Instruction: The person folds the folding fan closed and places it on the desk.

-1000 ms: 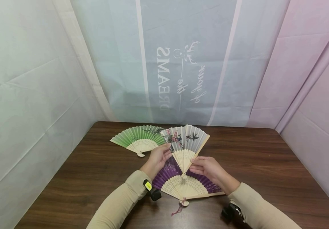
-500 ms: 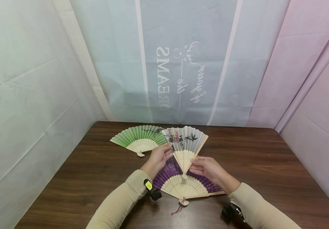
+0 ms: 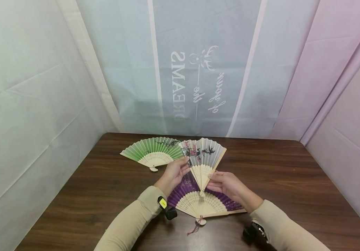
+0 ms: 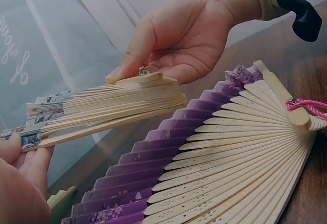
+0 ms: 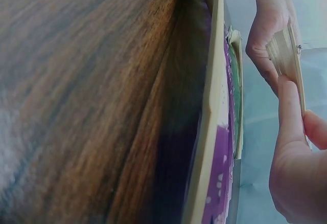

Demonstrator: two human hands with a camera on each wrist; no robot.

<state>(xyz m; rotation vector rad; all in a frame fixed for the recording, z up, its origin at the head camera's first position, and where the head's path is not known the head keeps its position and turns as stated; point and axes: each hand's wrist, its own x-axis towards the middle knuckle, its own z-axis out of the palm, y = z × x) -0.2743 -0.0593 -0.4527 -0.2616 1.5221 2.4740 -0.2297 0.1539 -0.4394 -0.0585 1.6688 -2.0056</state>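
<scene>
The largest thing in view is the backdrop (image 3: 130, 87), hung beyond both grips and printed with mirrored lettering. Below the grips is spread the worktop (image 3: 277, 170), dark and wood-grained. Behind the grips, light-coloured sleeves are seen, the left sleeve (image 3: 130, 216) and the right sleeve (image 3: 284, 228).

Below the grips, and on the near side of them, the purple fan (image 3: 202, 205) is laid spread on the worktop, its upper middle covered in the head view by the white fan. Beyond the left grip and to its left, the green fan (image 3: 151, 151) is laid spread as well, with its right edge partly hidden.

The white fan (image 3: 206, 153) is held between the two grips, raised above the purple fan and only partly spread, its ribs bunched in the left wrist view. Its left edge is pinched at the cloth by the left grip (image 3: 174, 172), and its right outer stick is pinched low, near the pivot (image 4: 143, 71), by the right grip (image 3: 229, 184).

The step in hand is judged to be an adjustment of the white fan's spread; whether it is being opened or folded cannot be told. For opening, the edges would need to be drawn apart evenly about the pivot; for folding, brought together without creasing the cloth.

Smallest of all, a tassel (image 3: 195, 228) is hung from the purple fan's base, nearer the wearer than either grip.
</scene>
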